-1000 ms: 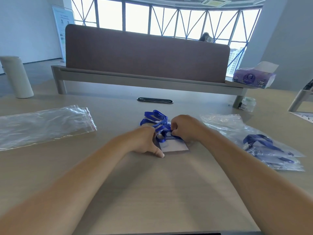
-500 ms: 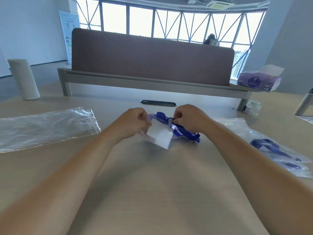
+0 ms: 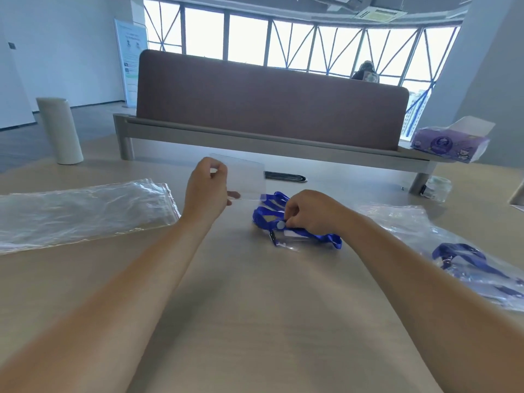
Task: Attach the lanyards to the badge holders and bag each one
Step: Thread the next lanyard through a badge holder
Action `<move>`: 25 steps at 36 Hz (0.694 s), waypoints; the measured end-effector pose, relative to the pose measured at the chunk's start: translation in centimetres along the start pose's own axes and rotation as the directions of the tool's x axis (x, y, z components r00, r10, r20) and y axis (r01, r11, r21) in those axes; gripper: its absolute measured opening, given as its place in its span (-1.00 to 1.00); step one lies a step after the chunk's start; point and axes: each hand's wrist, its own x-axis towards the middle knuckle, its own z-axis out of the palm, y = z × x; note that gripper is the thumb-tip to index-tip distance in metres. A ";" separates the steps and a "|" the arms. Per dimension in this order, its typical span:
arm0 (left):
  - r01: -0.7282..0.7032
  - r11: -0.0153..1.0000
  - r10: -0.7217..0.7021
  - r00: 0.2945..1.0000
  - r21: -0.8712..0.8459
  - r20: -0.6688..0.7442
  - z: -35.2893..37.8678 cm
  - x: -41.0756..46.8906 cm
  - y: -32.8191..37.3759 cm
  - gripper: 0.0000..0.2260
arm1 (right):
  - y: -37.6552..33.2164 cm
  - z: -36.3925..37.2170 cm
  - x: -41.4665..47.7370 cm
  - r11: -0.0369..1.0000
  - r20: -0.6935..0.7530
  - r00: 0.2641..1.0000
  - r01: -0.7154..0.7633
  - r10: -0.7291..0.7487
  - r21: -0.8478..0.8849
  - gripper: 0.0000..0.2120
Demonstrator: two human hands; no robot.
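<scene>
Head view. Left hand (image 3: 208,191) pinches a clear plastic sleeve (image 3: 243,177), apparently a bag, raised mid-table. Right hand (image 3: 310,212) pinches the blue ribbon lanyard (image 3: 317,236) clipped to a clear badge holder (image 3: 292,242). Bagged sets (image 3: 467,259) near right edge; empty clear zip bags (image 3: 79,211) left. Bagging pending.

Both forearms are bare from the bottom edge of the view up to the wrists, with no sleeve, watch, bracelet or glove in sight. The left hand (image 3: 208,191) and right hand (image 3: 313,211) carry no rings on the fingers that show.
</scene>
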 end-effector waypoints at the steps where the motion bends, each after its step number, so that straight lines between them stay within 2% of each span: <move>1: 0.011 0.999 -0.010 1.000 -0.034 0.023 0.1 -0.2 0.1 -0.79 | -0.1 0.2 0.0 1.000 0.003 1.000 0.006 -0.006 0.010 -0.87; 8: 0.168 0.977 -0.147 0.978 -0.133 0.150 0.8 -0.8 0.1 -0.81 | 0.1 0.6 0.1 0.999 -0.033 0.999 0.015 -0.014 0.044 -0.92; 16: 0.188 0.978 -0.174 0.973 -0.089 0.150 1.0 -0.8 0.0 -0.80 | -1.2 1.6 -0.4 0.998 0.013 0.998 0.055 -0.055 0.016 -0.88; 19: 0.191 0.978 -0.178 0.971 -0.077 0.158 1.1 -0.8 0.0 -0.79 | -1.8 2.3 -0.3 0.997 0.025 0.998 0.065 -0.064 -0.042 -0.87; 25: 0.182 0.982 -0.170 0.971 -0.055 0.168 0.8 -0.9 0.0 -0.76 | -2.9 2.5 -0.3 0.960 0.033 0.998 0.055 -0.048 -0.275 -0.83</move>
